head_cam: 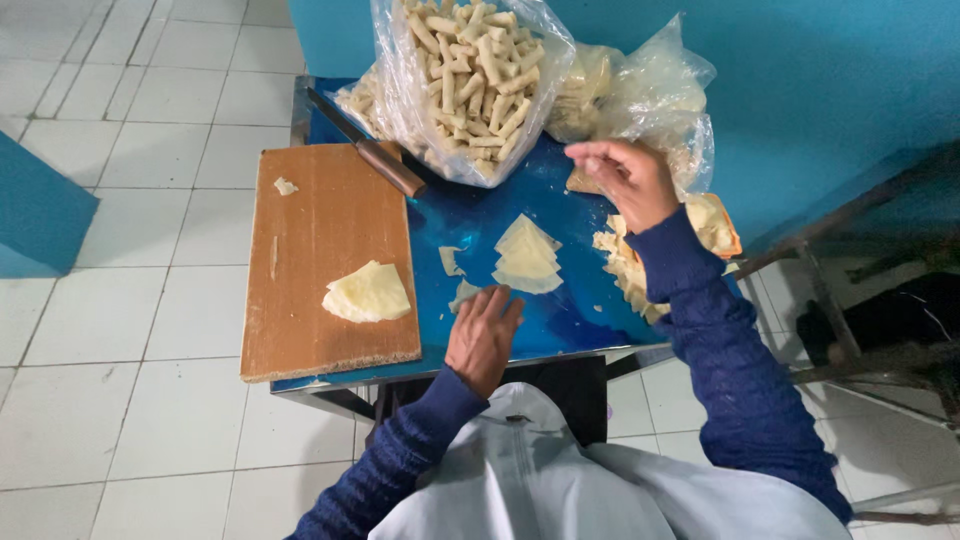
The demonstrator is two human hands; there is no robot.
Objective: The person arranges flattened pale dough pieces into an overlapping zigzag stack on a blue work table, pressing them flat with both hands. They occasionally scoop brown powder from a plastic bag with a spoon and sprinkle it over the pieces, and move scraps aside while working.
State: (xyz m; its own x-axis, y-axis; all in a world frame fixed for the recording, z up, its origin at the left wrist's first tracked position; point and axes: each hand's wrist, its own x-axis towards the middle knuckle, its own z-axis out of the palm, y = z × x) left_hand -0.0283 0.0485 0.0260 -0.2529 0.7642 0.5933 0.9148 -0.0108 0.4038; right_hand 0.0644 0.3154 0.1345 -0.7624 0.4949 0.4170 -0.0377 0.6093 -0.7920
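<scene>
My left hand [483, 335] lies flat near the front edge of the shiny blue metal counter [560, 320], fingers spread and holding nothing, the fingertips just touching a small pale scrap of dough sheet [463, 293]. Just beyond those fingertips sits the stack of thin, pale yellow triangular wrapper sheets [526, 257]. They look light, soft and floppy, likely to tear or stick together, so I judge a corner or loose edge is the place to lift one, peeling gently. To the left, another folded pale wrapper [368, 293] rests on the brown wooden cutting board [310, 240]. Further out, my right hand [625, 180] hovers above the counter, fingers loosely curled and half open; whether anything is pinched in that grip I cannot tell. It hangs well apart from the stack, beside a crumpled clear plastic bag [650, 90]. A brown-handled knife [370, 152] lies across the board's far corner, and behind it stands the big clear bag of pale rolled sticks [470, 80].
</scene>
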